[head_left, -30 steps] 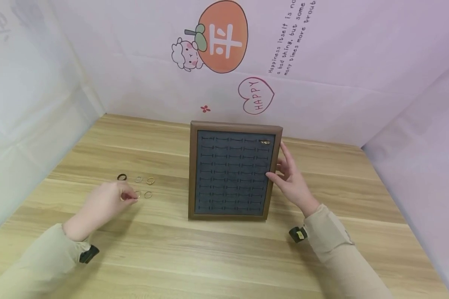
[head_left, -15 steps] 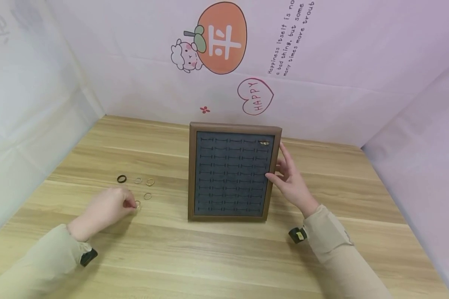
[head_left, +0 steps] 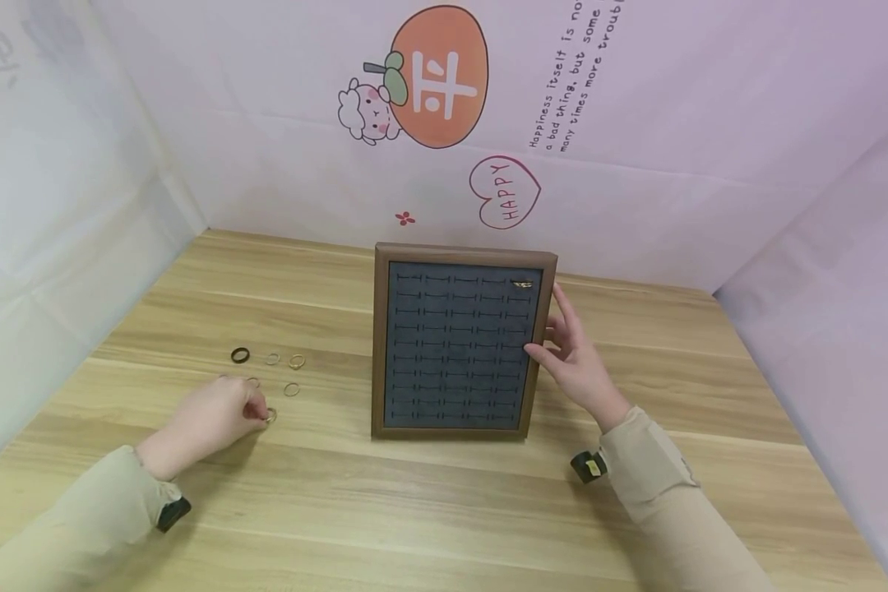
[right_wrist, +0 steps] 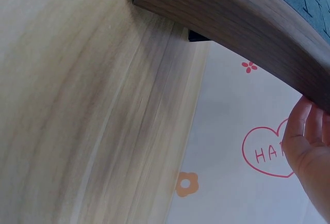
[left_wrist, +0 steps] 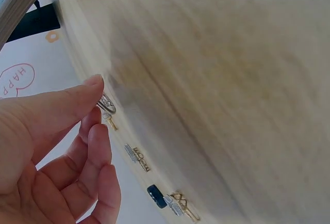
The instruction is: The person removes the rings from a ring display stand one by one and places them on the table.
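Observation:
My left hand (head_left: 205, 421) pinches a thin ring (left_wrist: 106, 103) between thumb and forefinger, low over the wooden table. Beyond the hand lie a black ring (head_left: 240, 355), a silver ring (head_left: 273, 359) and a gold ring (head_left: 298, 362). A thin ring (head_left: 292, 390) is closer, just right of the fingers; others are partly hidden behind the hand. A ring display board (head_left: 455, 345) with a brown frame and dark slotted padding stands propped up. My right hand (head_left: 580, 362) grips its right edge, thumb at the front. One gold ring (head_left: 522, 284) sits in its top right slot.
The wood-grain table (head_left: 444, 501) reaches back to a printed white backdrop (head_left: 636, 123), with white sheets at both sides. A black support (right_wrist: 198, 36) shows behind the board in the right wrist view.
My left hand has drawn the pinched ring toward the table's near side, uncovering parts of rings behind it. My right hand and the display board stay in place.

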Tool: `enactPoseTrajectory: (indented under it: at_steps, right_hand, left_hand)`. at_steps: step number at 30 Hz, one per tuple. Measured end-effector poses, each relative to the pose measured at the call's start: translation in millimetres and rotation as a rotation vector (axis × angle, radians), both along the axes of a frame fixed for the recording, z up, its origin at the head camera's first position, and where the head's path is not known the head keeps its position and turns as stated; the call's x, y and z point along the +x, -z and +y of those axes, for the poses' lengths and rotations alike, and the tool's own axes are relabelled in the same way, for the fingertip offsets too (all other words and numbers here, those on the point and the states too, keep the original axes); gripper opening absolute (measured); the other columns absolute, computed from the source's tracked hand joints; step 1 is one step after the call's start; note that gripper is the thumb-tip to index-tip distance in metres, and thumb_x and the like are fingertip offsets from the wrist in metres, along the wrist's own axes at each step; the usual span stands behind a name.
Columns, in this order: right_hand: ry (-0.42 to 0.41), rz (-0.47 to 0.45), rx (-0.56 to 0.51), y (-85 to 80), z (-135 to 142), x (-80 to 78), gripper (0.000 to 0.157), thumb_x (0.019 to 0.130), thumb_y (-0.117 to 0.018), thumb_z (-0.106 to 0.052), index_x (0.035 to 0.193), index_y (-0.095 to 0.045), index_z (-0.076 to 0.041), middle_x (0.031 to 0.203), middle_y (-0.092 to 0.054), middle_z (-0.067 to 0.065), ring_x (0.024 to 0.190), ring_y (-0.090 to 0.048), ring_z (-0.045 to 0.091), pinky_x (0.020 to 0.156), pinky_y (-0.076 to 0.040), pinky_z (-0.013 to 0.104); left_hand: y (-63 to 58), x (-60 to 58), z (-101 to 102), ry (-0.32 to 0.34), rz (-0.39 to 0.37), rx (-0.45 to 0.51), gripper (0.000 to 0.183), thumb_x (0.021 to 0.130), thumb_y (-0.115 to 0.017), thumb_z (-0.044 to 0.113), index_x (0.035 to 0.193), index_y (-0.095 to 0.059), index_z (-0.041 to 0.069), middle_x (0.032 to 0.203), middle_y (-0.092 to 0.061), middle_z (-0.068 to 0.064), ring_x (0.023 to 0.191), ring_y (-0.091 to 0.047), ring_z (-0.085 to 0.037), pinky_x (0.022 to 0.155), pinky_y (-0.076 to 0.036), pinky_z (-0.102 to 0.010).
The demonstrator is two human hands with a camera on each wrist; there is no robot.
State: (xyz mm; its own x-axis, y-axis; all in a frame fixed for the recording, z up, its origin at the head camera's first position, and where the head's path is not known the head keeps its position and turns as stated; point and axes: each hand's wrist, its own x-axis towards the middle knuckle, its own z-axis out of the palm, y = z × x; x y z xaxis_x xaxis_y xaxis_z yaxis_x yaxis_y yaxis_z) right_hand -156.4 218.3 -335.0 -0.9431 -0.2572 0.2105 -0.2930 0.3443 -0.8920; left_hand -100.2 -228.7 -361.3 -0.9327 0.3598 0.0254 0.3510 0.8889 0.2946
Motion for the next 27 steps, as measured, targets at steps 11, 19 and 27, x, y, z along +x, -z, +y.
enactPoseTrajectory:
  at_steps: [11,19,27]
  right_hand:
    - [0.005,-0.007,0.006,-0.6,0,0.4,0.089,0.091,-0.057,0.002,0.153,-0.001,-0.031,0.128,-0.049,0.021,0.103,-0.053,0.002,0.087,-0.043,0.014]
    - [0.001,-0.009,0.012,-0.3,1,-0.4,0.089,0.092,-0.057,0.001,0.152,-0.001,-0.033,0.127,-0.049,0.02,0.104,-0.053,0.003,0.089,-0.044,0.016]
    - [-0.001,-0.004,0.006,0.7,1,-0.6,0.089,0.091,-0.057,0.002,0.152,-0.002,-0.033,0.127,-0.049,0.02,0.104,-0.053,0.003,0.088,-0.044,0.015]
  left_hand:
    - [-0.2,1.2,1,-0.011,-0.029,-0.019,0.012,0.072,-0.078,0.008,0.07,-0.069,0.017,0.069,-0.063,0.008,0.072,-0.056,-0.016,0.06,-0.047,-0.035]
    - [0.5,-1.3,0,-0.004,-0.045,-0.014,0.007,0.074,-0.077,0.011,0.075,-0.07,0.014,0.074,-0.067,0.004,0.07,-0.059,-0.015,0.061,-0.049,-0.034]
    - [-10.1,-4.2,3,-0.046,-0.019,0.079,0.015,0.076,-0.076,0.012,0.086,-0.07,0.003,0.075,-0.066,-0.002,0.067,-0.06,-0.014,0.06,-0.052,-0.035]
